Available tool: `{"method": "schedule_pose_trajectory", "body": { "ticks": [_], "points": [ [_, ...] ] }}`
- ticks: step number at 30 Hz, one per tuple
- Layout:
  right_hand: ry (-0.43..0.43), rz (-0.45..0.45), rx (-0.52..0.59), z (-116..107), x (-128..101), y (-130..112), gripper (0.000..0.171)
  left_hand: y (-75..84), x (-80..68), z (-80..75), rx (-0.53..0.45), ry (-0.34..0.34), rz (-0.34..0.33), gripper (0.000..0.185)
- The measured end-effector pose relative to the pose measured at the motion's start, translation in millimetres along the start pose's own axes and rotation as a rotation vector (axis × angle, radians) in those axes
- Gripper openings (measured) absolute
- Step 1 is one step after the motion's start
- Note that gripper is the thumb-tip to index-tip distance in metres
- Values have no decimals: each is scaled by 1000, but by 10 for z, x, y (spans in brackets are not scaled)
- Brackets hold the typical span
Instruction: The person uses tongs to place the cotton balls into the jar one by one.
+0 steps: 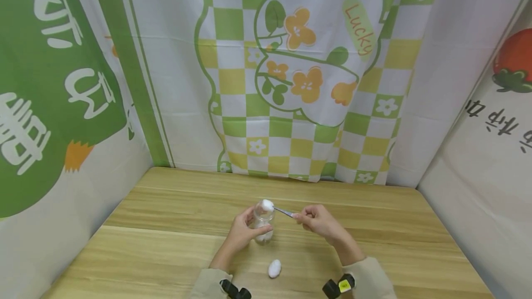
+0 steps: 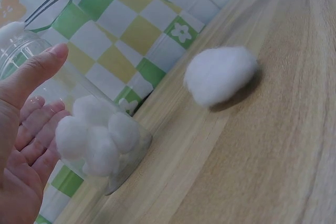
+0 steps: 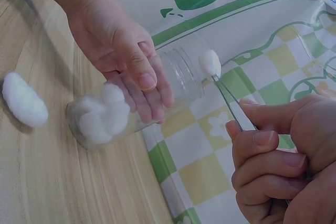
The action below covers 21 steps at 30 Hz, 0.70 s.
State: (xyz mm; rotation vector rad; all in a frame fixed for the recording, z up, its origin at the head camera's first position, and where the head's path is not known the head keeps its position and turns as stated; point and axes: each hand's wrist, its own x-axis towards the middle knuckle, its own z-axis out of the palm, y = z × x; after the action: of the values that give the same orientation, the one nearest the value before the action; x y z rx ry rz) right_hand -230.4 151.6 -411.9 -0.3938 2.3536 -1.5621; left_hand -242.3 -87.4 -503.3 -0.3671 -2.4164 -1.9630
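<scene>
Loose cotton ball (image 1: 275, 268), hands (image 1: 245, 233) gripping jar (image 1: 263, 221), tweezers (image 1: 284, 212)

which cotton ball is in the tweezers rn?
The white cotton ball at the mouth of the clear glass jar, pinched by the metal tweezers. Others sit at the jar's bottom; one lies loose on the wooden table.
</scene>
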Motion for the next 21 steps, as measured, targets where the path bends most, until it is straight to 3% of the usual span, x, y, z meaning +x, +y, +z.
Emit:
{"method": "schedule_pose_trajectory", "body": {
  "ticks": [21],
  "points": [
    [-23, 8, 17, 44, 41, 48, 28, -10, 17, 9, 2, 22, 23, 73]
  ]
}}
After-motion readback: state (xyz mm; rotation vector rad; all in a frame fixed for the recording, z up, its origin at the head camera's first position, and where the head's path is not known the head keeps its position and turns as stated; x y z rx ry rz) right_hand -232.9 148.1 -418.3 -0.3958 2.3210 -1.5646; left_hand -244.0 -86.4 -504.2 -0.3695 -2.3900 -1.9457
